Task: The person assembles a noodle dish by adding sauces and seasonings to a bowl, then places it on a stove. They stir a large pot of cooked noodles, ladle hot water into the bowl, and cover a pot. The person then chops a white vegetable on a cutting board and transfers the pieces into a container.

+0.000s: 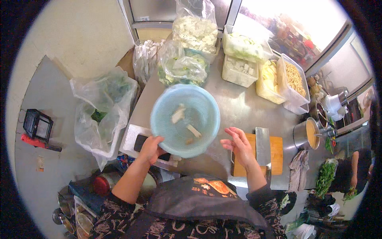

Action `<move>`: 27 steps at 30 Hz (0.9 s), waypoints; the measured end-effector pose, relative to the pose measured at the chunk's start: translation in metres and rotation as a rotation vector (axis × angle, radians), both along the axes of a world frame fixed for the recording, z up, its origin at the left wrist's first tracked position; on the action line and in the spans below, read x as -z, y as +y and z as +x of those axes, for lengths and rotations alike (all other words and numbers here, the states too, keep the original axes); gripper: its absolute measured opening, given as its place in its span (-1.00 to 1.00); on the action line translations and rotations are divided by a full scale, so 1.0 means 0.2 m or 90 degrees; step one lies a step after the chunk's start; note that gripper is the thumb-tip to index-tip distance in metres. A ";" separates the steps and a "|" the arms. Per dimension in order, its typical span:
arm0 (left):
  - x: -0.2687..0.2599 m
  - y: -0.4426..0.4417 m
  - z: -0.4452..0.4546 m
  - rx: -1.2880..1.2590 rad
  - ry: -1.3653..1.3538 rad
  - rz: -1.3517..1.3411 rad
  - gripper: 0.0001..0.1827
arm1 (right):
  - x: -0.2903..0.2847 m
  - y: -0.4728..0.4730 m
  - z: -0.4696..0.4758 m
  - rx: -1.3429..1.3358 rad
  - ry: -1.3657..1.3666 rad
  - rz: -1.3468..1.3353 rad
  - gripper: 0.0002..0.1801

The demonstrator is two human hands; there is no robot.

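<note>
My left hand grips the near-left rim of a round light-blue plastic basket with a fine mesh-like wall. A few pale pieces of food lie at its bottom; I cannot tell exactly what they are. To the right of the basket, my right hand is empty with its fingers apart, not touching the rim. Just beyond that hand, a cleaver rests on a wooden cutting board, its handle towards me. The basket hides part of the steel table.
Bagged cauliflower and bagged green vegetables stand behind the basket. Plastic tubs of cut food line the window. A lined foam box is at left. Right are a steel pot, a cloth and another person's arm.
</note>
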State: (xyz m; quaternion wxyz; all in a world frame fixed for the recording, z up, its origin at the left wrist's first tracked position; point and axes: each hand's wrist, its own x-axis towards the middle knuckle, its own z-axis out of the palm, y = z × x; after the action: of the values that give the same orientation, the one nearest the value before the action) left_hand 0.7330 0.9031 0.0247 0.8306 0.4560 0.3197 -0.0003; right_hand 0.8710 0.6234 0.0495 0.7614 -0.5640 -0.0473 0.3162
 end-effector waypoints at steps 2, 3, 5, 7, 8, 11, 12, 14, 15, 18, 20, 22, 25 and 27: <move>0.04 0.02 -0.01 -0.116 -0.007 -0.002 -0.60 | 0.03 -0.01 0.03 0.034 0.001 -0.058 -0.71; 0.05 0.02 0.00 -0.168 -0.009 -0.006 -0.59 | 0.09 -0.05 0.04 0.023 0.010 -0.062 -0.72; 0.09 0.04 0.05 -0.257 -0.007 -0.031 -0.58 | 0.17 -0.12 0.03 -0.002 0.030 -0.071 -0.73; 0.19 0.04 0.11 -0.318 -0.022 -0.065 -0.58 | 0.20 -0.16 -0.02 -0.004 0.052 -0.102 -0.76; 0.19 0.02 0.13 -0.312 -0.025 -0.122 -0.59 | 0.20 -0.19 -0.03 -0.017 0.062 -0.115 -0.77; 0.21 -0.06 0.14 -0.268 -0.027 -0.230 -0.60 | 0.21 -0.27 -0.12 -0.105 0.052 -0.146 -0.76; 0.11 -0.15 0.13 -0.249 -0.016 -0.229 -0.60 | 0.21 -0.30 -0.15 -0.150 0.034 -0.148 -0.76; 0.13 -0.27 0.07 -0.230 -0.022 -0.169 -0.59 | 0.23 -0.39 -0.18 -0.318 -0.019 -0.213 -0.69; 0.11 -0.34 0.02 -0.231 -0.029 -0.124 -0.59 | 0.22 -0.42 -0.20 -0.408 -0.074 -0.252 -0.67; 0.19 -0.52 -0.19 -0.326 -0.021 -0.054 -0.59 | 0.20 -0.52 -0.28 -0.652 -0.178 -0.342 -0.61; 0.24 -0.66 -0.36 -0.426 0.019 -0.018 -0.63 | 0.29 -0.64 -0.31 -0.731 -0.173 -0.328 -0.57; 0.32 -0.85 -0.59 -0.500 0.040 -0.016 -0.66 | 0.42 -0.76 -0.34 -0.763 -0.259 -0.343 -0.54; 0.43 -1.21 -0.91 -0.563 0.070 -0.075 -0.72 | 0.64 -0.91 -0.44 -0.722 -0.397 -0.433 -0.51; 0.42 -1.45 -1.07 -0.610 0.147 -0.154 -0.71 | 0.72 -0.96 -0.52 -0.658 -0.486 -0.473 -0.51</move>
State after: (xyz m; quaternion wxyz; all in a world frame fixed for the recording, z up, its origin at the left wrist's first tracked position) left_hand 0.5190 0.6122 -0.0591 0.7433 0.1555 0.5807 0.2935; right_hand 0.7675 0.4318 -0.0951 0.2052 -0.7610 -0.4579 0.4113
